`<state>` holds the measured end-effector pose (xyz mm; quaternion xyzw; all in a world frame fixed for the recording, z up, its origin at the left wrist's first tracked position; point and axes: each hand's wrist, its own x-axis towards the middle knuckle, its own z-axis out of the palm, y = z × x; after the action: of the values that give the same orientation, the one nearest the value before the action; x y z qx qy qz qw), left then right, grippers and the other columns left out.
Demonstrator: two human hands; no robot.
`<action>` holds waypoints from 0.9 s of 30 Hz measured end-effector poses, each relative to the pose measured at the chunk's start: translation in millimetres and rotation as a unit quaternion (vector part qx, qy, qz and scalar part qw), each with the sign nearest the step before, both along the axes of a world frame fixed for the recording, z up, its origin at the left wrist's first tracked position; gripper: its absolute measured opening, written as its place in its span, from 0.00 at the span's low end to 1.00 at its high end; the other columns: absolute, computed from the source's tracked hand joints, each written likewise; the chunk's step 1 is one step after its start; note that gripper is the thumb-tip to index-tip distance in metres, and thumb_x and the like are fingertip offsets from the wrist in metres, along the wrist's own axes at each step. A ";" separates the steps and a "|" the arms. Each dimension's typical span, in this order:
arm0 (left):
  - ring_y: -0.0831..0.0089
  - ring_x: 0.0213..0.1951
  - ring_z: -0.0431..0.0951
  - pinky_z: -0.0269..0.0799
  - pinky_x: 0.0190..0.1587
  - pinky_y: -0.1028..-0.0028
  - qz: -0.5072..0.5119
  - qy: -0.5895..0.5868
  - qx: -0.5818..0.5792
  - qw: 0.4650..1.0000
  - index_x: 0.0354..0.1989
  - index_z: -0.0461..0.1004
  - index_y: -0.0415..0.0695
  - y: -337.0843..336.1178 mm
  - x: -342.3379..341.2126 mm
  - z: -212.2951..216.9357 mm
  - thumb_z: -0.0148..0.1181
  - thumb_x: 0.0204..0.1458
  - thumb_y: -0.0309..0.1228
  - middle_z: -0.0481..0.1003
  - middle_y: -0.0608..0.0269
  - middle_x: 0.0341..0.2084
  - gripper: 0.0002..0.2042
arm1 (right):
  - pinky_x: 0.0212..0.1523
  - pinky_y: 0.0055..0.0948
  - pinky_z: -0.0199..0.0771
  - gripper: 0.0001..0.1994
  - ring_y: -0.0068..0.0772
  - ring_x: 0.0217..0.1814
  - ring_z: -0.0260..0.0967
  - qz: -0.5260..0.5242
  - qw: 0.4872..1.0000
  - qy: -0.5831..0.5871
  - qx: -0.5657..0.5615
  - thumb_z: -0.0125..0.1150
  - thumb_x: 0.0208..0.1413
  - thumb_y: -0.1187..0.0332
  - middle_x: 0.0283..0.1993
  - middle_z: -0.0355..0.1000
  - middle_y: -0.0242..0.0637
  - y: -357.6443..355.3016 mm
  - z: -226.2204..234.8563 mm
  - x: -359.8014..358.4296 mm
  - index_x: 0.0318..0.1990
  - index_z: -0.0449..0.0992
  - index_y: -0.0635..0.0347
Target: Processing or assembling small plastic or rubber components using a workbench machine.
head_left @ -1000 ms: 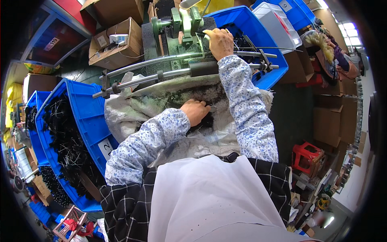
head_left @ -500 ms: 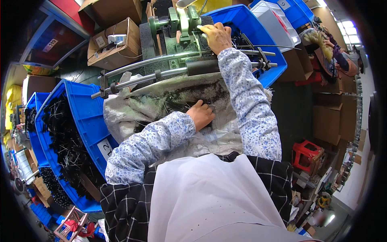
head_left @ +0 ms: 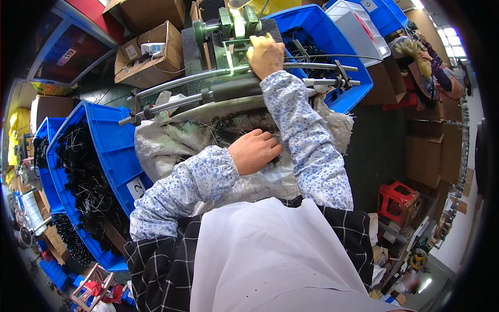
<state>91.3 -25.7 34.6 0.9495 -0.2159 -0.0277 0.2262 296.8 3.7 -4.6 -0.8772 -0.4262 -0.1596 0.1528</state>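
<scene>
My right hand (head_left: pixel 266 56) is closed at the green-and-metal machine (head_left: pixel 236 34), just beyond the front rails. Whatever its curled fingers grip is hidden behind the knuckles. Closer to me, my left hand (head_left: pixel 255 151) lies palm down with bent fingers over a whitish woven sack (head_left: pixel 176 140). Its fingertips dip into dark debris and thin wire-like pieces (head_left: pixel 228 129), so I cannot make out what they hold. Two metal rails (head_left: pixel 176 104) cross in front of the machine, one carrying a black sleeve (head_left: pixel 236 91). My right forearm passes over them.
A blue bin (head_left: pixel 112 151) of black thin-stemmed pieces (head_left: pixel 86 177) stands at the left. Another blue bin (head_left: pixel 358 86) sits right of the machine. A cardboard box (head_left: pixel 148 70) is at the back left, a red stool (head_left: pixel 396 202) at the right. Another person (head_left: pixel 442 78) works at the far right.
My right hand has moved left and slightly nearer along the machine, its fingers more curled. My left hand has shifted slightly left, with its back turned more upward.
</scene>
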 end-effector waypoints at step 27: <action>0.59 0.43 0.74 0.72 0.44 0.69 0.231 -0.110 -0.260 0.931 0.41 0.72 0.44 64.3 11.4 7.9 0.54 0.46 0.20 0.72 0.57 0.44 0.12 | 0.38 0.36 0.72 0.13 0.37 0.37 0.72 0.072 0.996 0.036 0.040 0.53 0.55 0.62 0.40 0.71 0.42 -100.8 57.8 42.3 0.45 0.72 0.58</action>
<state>102.7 38.6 42.5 0.8780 -0.0137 0.1867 0.4405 339.2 -97.1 53.2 -0.8426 -0.4757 -0.1337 0.2143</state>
